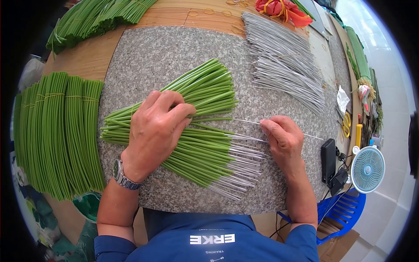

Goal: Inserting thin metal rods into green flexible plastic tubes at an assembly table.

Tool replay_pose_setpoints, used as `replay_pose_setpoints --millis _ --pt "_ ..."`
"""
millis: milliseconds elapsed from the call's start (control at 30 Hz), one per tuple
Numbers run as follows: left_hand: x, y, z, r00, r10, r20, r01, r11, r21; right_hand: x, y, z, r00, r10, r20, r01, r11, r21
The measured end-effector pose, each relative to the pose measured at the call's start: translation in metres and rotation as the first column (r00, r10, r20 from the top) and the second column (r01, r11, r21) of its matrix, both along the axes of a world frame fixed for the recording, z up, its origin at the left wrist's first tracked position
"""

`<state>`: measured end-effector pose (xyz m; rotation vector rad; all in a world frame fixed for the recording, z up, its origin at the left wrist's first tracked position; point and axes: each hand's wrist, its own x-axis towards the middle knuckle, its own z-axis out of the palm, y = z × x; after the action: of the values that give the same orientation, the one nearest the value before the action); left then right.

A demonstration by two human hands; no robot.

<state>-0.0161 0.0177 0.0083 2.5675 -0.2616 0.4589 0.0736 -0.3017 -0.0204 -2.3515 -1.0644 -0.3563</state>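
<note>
A fanned bundle of green tubes (192,157) lies on the grey speckled slab. Thin silvery wires stick out of the tubes on its near side, while those on the far side show none. My left hand (159,122) rests across the bundle, thumb and fingers closed on a single tube near its end. To its right, my right hand (283,136) pinches a thin wire (246,121). The wire's left tip is at the end of that single tube; whether it is inside I cannot tell. Its other end reaches out to the right past my hand.
Loose wires (283,61) are spread at the far right of the slab (144,56). Banded green tube bundles (59,135) lie at the left, with more (98,19) at the far left. Yellow scissors (346,125), a black box (328,160) and a small fan (368,169) stand along the right.
</note>
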Motion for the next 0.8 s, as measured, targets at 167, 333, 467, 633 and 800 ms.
replay_pose_setpoints --millis 167,333,467,633,800 --pt "0.002 -0.001 0.001 1.000 -0.004 0.005 0.004 1.000 -0.001 -0.001 0.006 0.003 1.000 0.024 0.013 -0.024 1.000 -0.004" --pt "0.000 -0.002 0.002 1.000 0.011 -0.007 -0.011 1.000 -0.007 -0.013 0.035 0.010 0.978 0.197 -0.068 -0.197 0.980 0.008" --pt "-0.001 -0.002 0.002 1.000 0.016 -0.012 -0.016 1.000 -0.015 -0.023 0.051 0.007 0.959 0.260 -0.112 -0.264 0.964 -0.026" --pt "-0.003 0.000 0.004 1.000 0.009 -0.016 -0.009 1.000 -0.017 0.012 0.025 0.016 0.999 0.034 -0.041 -0.033 0.999 0.024" --pt "-0.002 0.000 0.002 1.000 0.008 -0.015 -0.009 1.000 -0.030 0.088 -0.006 0.003 0.971 -0.209 0.120 0.212 0.977 -0.020"
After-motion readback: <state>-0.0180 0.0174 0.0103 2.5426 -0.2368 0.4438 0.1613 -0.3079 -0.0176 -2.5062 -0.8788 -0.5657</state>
